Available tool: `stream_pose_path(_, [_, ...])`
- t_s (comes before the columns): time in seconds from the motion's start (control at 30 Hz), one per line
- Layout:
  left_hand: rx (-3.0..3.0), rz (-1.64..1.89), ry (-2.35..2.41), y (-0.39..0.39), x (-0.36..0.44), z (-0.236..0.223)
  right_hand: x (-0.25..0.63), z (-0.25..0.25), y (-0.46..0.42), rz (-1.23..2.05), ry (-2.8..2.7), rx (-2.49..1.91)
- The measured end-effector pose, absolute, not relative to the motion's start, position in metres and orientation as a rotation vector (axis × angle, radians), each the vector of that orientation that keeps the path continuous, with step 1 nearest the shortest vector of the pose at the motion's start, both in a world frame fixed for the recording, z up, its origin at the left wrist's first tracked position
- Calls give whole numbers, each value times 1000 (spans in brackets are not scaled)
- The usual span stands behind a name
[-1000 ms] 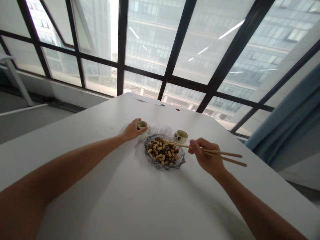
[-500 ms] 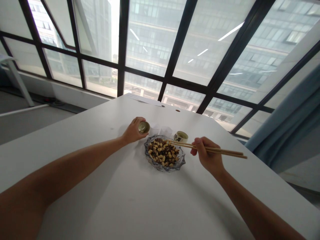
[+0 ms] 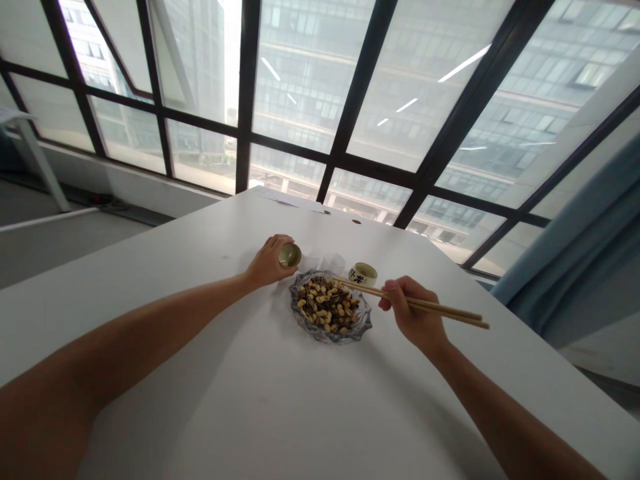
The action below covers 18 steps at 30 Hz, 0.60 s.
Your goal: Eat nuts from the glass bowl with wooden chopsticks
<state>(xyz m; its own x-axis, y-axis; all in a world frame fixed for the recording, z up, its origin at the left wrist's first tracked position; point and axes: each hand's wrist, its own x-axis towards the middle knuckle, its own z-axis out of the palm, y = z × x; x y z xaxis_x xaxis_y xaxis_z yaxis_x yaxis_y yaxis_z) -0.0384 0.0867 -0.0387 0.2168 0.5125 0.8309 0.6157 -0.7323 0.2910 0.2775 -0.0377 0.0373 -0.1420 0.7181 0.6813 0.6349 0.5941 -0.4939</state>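
My left hand is closed round a small greenish cup, its mouth tilted toward me. In my right hand is a pair of wooden chopsticks, pointing left. Their tips reach over the far side of a scalloped glass bowl, and I cannot make out anything between them. Peanuts and striped sunflower seeds fill the bowl. A second small cup, with dark characters on its pale side, stands upright just behind the chopsticks. The left cup is at the bowl's far left, apart from the rim.
Crumpled clear plastic or tissue lies behind the bowl. Two small round dark pieces and white paper are near the far edge of the white table. Beyond stand windows and a blue curtain.
The chopstick tips hold a yellowish bit in the earlier frame; now I see none there. My right hand and the chopsticks have shifted slightly, their rear ends a little lower. The left hand stays put.
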Motion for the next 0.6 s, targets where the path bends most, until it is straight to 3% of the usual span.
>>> stream_pose_path(0.2, [-2289,-1566,-1266,87,-39,-39,275,44,-42,-299,-2109,-769])
stream_pose_path(0.6, [-2212,-1587,-1675,94,-41,-41,275,46,-45,-319,-2069,-816])
